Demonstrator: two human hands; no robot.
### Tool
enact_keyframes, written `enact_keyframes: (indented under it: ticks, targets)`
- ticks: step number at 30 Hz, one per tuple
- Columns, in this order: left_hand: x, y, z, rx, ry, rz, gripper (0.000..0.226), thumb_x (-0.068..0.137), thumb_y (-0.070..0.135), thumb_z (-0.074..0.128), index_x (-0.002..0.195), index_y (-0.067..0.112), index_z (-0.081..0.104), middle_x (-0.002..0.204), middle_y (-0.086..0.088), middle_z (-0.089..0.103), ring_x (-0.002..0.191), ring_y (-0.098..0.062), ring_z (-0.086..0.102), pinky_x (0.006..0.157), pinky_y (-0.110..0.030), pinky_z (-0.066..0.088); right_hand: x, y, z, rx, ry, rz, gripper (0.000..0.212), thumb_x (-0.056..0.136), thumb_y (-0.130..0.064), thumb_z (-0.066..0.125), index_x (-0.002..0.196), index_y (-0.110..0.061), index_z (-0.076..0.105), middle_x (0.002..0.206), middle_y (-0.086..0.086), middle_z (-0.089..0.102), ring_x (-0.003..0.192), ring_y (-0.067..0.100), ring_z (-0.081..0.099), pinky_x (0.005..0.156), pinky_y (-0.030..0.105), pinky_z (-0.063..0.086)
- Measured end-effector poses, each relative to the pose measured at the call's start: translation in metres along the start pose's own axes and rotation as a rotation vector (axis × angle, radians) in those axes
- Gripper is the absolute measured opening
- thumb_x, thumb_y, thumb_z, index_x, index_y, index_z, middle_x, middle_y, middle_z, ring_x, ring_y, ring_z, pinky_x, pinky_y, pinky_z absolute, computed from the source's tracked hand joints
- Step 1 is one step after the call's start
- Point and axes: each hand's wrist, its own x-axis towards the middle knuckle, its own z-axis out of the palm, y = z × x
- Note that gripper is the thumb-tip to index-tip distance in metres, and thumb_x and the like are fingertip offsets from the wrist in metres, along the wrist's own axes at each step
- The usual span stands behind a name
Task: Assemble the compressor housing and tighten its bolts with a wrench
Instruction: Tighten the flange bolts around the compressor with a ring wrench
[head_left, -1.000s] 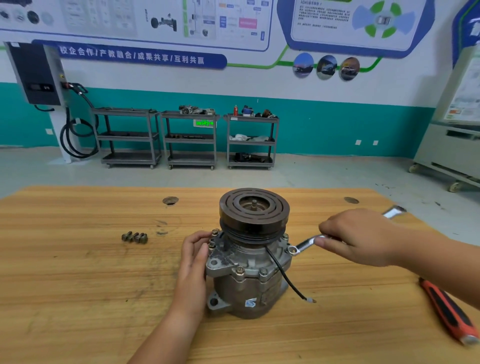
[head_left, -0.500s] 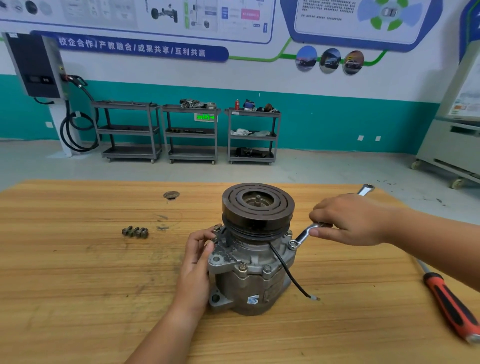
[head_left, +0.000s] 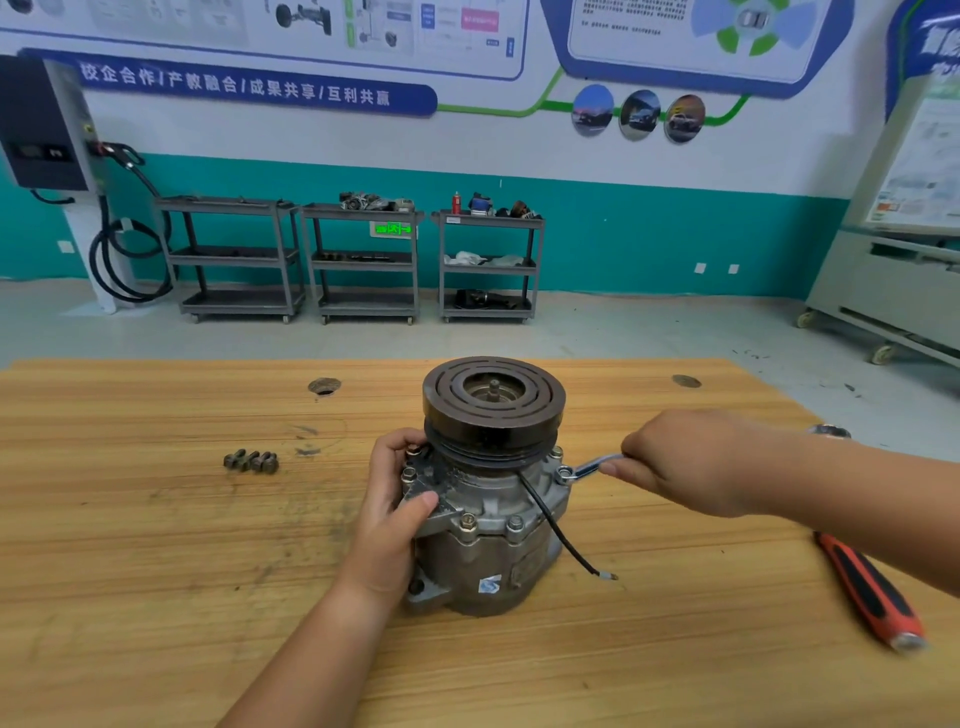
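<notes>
The compressor (head_left: 488, 525) stands upright on the table (head_left: 156, 571), left hand (head_left: 395, 499) curled round its side and right hand (head_left: 691, 462) closed round a wrench (head_left: 587, 467) seated on a right-side bolt (head_left: 563, 473); a hard pull could slip the wrench off or tip the compressor.

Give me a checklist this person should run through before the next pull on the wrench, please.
1. Wrench ring end seated on the flange bolt at the right: ok.
2. Right hand grips the wrench handle: ok.
3. Left hand holds the compressor housing steady on the table: ok.
4. Black wire hangs below the wrench, apart from it: ok.
5. How tight this bolt already is: cannot tell.
6. Whether the loose bolts on the table are needed: cannot tell.
</notes>
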Motion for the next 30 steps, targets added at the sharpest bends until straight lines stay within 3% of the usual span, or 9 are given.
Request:
enact_keyframes:
  ticks: [5, 7, 9, 13, 18, 21, 23, 27, 30]
  targets:
    - [-0.020, 0.008, 0.016, 0.133, 0.111, 0.033, 0.050, 0.061, 0.037, 0.067, 0.106, 0.049, 0.050, 0.112, 0.018, 0.059, 0.107, -0.008, 0.058, 0.080, -0.026, 0.051, 0.005, -0.029, 0.010, 0.043, 0.013, 0.168, 0.042, 0.102, -0.036, 0.023, 0.066, -0.024, 0.042, 0.064, 0.000, 0.042, 0.053, 0.012, 0.038, 0.054, 0.026, 0.036]
    - [-0.032, 0.012, 0.026, 0.209, 0.154, 0.030, 0.056, 0.060, 0.042, 0.070, 0.109, 0.053, 0.045, 0.115, 0.018, 0.057, 0.108, -0.005, 0.058, 0.084, -0.029, 0.052, 0.014, -0.035, 0.012, 0.042, 0.011, 0.239, 0.030, 0.102, -0.024, 0.029, 0.098, -0.015, 0.057, 0.065, 0.000, 0.039, 0.053, 0.012, 0.035, 0.051, 0.027, 0.034]
    - [-0.042, 0.016, 0.039, 0.300, 0.202, 0.039, 0.063, 0.057, 0.046, 0.072, 0.110, 0.058, 0.039, 0.123, 0.011, 0.053, 0.114, -0.010, 0.056, 0.095, -0.038, 0.049, 0.019, -0.048, 0.010, 0.078, 0.026, 0.313, 0.029, 0.101, -0.014, 0.032, 0.126, -0.012, 0.047, 0.067, 0.002, 0.038, 0.053, 0.014, 0.033, 0.044, 0.027, 0.033]
    - [-0.052, 0.021, 0.057, 0.487, 0.250, 0.098, 0.073, 0.055, 0.051, 0.069, 0.117, 0.048, 0.030, 0.132, -0.003, 0.040, 0.124, -0.020, 0.046, 0.105, -0.044, 0.040, 0.027, -0.046, 0.014, 0.189, 0.072, 0.266, 0.034, 0.102, -0.029, 0.028, 0.074, -0.016, 0.042, 0.076, 0.004, 0.051, 0.065, 0.019, 0.047, 0.059, 0.031, 0.040]
    - [-0.041, 0.022, 0.041, 0.562, 0.193, 0.132, 0.080, 0.050, 0.048, 0.068, 0.113, 0.065, 0.022, 0.130, 0.002, 0.040, 0.122, -0.008, 0.044, 0.102, -0.024, 0.039, 0.025, -0.006, 0.010, 0.199, 0.213, 0.164, 0.021, 0.100, -0.041, 0.030, 0.095, -0.023, 0.039, 0.073, -0.008, 0.049, 0.063, 0.007, 0.046, 0.048, 0.021, 0.030]
    - [-0.033, 0.020, 0.017, 0.435, 0.095, 0.098, 0.080, 0.053, 0.038, 0.071, 0.116, 0.061, 0.027, 0.127, 0.018, 0.050, 0.119, -0.006, 0.053, 0.100, -0.031, 0.046, 0.016, 0.020, 0.011, 0.216, 0.223, 0.057, 0.024, 0.098, -0.043, 0.028, 0.105, -0.027, 0.045, 0.083, -0.011, 0.047, 0.077, 0.012, 0.047, 0.060, 0.024, 0.035]
    - [-0.027, 0.018, 0.001, 0.387, 0.019, 0.099, 0.077, 0.057, 0.033, 0.065, 0.121, 0.052, 0.028, 0.120, 0.033, 0.051, 0.116, 0.001, 0.054, 0.093, -0.021, 0.049, 0.014, 0.027, 0.016, 0.178, 0.239, -0.026, 0.033, 0.096, -0.047, 0.023, 0.109, -0.030, 0.047, 0.090, -0.011, 0.045, 0.085, 0.012, 0.043, 0.073, 0.029, 0.035]
    - [-0.016, 0.013, -0.009, 0.360, -0.017, 0.106, 0.074, 0.060, 0.042, 0.051, 0.129, 0.028, 0.030, 0.132, 0.005, 0.045, 0.123, 0.002, 0.046, 0.097, -0.015, 0.040, 0.018, 0.027, 0.019, 0.070, 0.305, -0.140, 0.061, 0.083, -0.061, 0.002, 0.107, -0.030, 0.050, 0.091, -0.014, 0.040, 0.084, 0.008, 0.035, 0.074, 0.025, 0.022]
    - [-0.017, 0.010, -0.009, 0.293, 0.016, 0.081, 0.090, 0.060, 0.072, 0.058, 0.132, 0.026, 0.030, 0.133, 0.000, 0.048, 0.124, -0.003, 0.048, 0.096, -0.019, 0.043, 0.019, 0.027, 0.018, 0.054, 0.285, -0.231, 0.054, 0.086, -0.058, 0.007, 0.101, -0.029, 0.050, 0.090, -0.014, 0.038, 0.081, 0.006, 0.030, 0.072, 0.022, 0.020]
